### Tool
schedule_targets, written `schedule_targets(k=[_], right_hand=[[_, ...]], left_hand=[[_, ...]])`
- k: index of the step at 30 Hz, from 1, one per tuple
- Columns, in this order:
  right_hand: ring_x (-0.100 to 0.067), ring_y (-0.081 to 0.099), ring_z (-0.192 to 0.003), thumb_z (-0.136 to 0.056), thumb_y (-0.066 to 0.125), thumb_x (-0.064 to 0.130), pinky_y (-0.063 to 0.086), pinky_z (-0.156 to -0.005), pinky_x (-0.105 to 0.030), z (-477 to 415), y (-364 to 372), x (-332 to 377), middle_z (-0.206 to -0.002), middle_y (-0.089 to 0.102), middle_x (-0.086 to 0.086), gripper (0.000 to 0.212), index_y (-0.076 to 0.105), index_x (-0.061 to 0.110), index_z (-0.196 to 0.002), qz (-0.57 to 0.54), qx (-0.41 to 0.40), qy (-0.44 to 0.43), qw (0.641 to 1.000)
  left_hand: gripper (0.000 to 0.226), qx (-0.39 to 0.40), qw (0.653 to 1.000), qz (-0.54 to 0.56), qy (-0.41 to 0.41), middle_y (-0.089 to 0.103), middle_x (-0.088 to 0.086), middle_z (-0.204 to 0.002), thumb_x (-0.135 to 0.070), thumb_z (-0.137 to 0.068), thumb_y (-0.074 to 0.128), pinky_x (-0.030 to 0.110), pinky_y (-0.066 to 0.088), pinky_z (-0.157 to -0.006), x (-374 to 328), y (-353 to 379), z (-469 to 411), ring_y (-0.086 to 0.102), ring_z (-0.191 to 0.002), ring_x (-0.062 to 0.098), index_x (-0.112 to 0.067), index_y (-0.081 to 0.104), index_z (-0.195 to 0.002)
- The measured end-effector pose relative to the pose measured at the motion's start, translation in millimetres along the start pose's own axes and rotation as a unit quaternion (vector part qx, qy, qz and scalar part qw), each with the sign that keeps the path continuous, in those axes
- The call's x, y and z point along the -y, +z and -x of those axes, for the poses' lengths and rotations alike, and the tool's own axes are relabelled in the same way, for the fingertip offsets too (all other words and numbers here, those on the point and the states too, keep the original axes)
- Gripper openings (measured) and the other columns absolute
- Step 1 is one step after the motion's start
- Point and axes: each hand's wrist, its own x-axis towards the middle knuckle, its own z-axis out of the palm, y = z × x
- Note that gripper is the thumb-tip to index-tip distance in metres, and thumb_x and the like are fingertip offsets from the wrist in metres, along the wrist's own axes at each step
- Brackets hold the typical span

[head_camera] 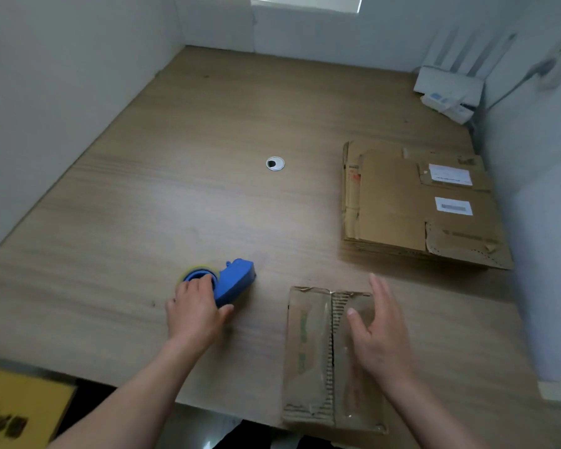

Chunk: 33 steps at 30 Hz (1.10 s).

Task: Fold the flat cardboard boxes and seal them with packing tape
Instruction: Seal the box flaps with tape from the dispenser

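1. The left hand point(196, 311) is gripping the blue tape dispenser point(235, 280), fingers curling over its roll.
2. The right hand point(381, 338) is hanging spread, fingers straight, over the folded box point(311, 351); whether it is touching cannot be told.
3. The box is lying under the right hand and to the right of the left hand. Its long axis and open centre seam point(332, 345) are running straight away from the person.
4. The right hand is nearer, so it is likely pressing the flaps while the left is carrying the dispenser rightward across the bench point(175, 189).
5. A stack of flat boxes point(399, 205) is waiting beyond the right hand.
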Motion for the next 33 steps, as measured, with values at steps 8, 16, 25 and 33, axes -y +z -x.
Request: schedule_targets(k=[8,16,25,33], right_hand=[[-0.012,0.054,-0.124,-0.093,0.065,0.017,0.035,-0.111,-0.025,-15.4,2.0,33.9,-0.136,0.061,-0.001,0.045,0.058,0.014,-0.138,-0.036,-0.009,-0.046,0.998],[0.001,0.049,-0.126,-0.094,0.063,0.021,0.045,-0.110,-0.033,-29.0,-0.1,66.3,-0.144,0.053,0.015,0.055,0.048,0.034,-0.145,-0.100,0.110,0.007,0.989],[-0.006,0.059,-0.120,-0.086,0.071,0.000,0.051,-0.104,-0.031,-29.5,-8.5,77.5,-0.134,0.061,0.004,0.069,0.046,0.021,-0.147,-0.280,0.117,0.040,0.952],[-0.003,0.057,-0.058,-0.088,0.071,0.002,0.047,-0.059,-0.019,-36.1,-19.6,57.4,-0.063,0.067,0.006,0.017,0.073,0.014,-0.077,-0.316,0.082,0.045,0.944]], left_hand=[[0.028,0.021,0.995,0.060,0.072,0.065,0.006,-0.106,-0.037,-0.086,0.069,0.036,0.046,-0.069,17.3,-2.2,-21.0,0.060,-0.101,0.029,-0.019,0.057,-0.104],[0.023,-0.043,0.919,0.112,0.375,0.060,-0.013,-0.087,-0.026,-0.075,0.082,0.029,0.043,-0.070,15.8,-67.4,-32.3,0.049,-0.093,0.009,-0.021,0.066,-0.091],[0.028,-0.010,0.855,0.125,0.503,0.064,-0.011,-0.093,-0.029,-0.071,0.078,0.016,0.041,-0.075,-13.4,-107.7,-34.7,0.050,-0.100,0.005,-0.023,0.064,-0.095],[0.024,0.054,0.869,0.136,0.473,0.058,-0.017,-0.081,-0.049,-0.069,0.063,0.020,0.041,-0.066,-38.5,-120.5,-25.0,0.052,-0.077,0.001,-0.031,0.063,-0.084]])
